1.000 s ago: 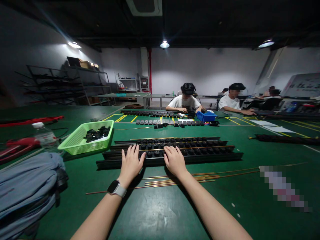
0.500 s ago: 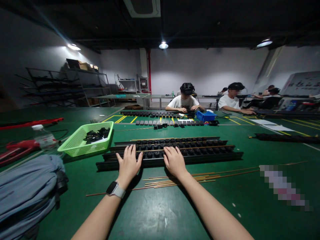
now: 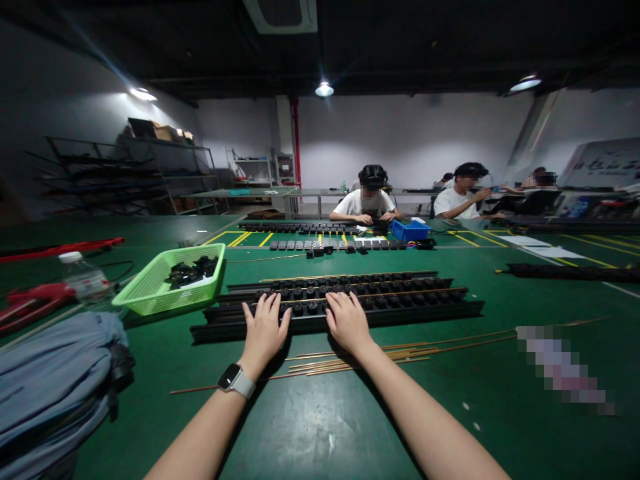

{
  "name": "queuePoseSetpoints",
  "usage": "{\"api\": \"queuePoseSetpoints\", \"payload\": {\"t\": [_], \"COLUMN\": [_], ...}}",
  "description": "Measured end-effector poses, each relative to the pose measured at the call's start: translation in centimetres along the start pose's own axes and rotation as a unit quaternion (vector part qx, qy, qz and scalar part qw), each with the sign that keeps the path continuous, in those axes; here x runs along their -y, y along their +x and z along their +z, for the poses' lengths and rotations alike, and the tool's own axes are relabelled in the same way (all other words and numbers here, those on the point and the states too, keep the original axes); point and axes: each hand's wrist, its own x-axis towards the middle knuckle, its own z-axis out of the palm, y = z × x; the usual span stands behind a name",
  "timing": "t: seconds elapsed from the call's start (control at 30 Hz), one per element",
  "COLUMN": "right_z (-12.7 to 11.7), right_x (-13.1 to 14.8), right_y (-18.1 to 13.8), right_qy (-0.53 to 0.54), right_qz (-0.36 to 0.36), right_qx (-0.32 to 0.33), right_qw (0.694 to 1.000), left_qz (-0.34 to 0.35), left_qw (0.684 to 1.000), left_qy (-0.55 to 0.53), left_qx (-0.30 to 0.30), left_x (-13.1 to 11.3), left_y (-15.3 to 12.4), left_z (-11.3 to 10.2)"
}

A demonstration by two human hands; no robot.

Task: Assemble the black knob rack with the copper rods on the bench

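Long black rails lie side by side in front of me, with rows of black round-topped modules set along them. Thin brass-coloured rods run lengthwise over the rows. My left hand, with a watch on its wrist, rests on the near rails at left of centre, fingers spread. My right hand lies on the same rails nearer the middle, its fingers stretched forward over a module row. What sits under the fingertips is hidden. Loose brass rods lie on the table, partly under my forearms.
A green basket of black parts stands at the left, beside a plastic bottle and a grey-blue bag. Across the green table, a person works near a blue bin and a line of black blocks.
My left hand has slid slightly right along the rails. My right hand stays about where it was. The person at the far right has raised a hand toward the head.
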Motion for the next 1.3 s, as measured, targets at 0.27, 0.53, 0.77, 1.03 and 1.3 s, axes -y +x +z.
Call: {"api": "queuePoseSetpoints", "payload": {"t": [0.27, 0.53, 0.77, 1.03, 1.3], "right_z": [-0.1, 0.0, 0.1, 0.0, 0.5], "right_x": [0.2, 0.1, 0.1, 1.1, 3.2], "right_y": [0.0, 0.0, -0.1, 0.3, 0.8], "right_qy": [-0.004, -0.003, 0.000, -0.013, 0.005], "right_qz": [0.001, 0.001, 0.002, -0.002, -0.045], "right_qx": [-0.004, -0.006, -0.006, -0.006, 0.026], "right_qw": [1.000, 1.000, 1.000, 1.000, 0.999], "left_qz": [0.036, 0.053, 0.073, 0.064, 0.060], "left_qw": [0.999, 0.998, 0.997, 0.998, 0.998], "left_qy": [-0.016, -0.022, -0.016, -0.010, -0.008], "left_qx": [0.002, 0.004, 0.016, 0.016, 0.021], "left_x": [-0.6, -1.4, -2.2, -2.2, -2.2], "left_y": [0.0, -0.2, -0.3, -0.4, -0.3], "left_z": [0.3, 0.2, 0.2, 0.4, 0.6]}}
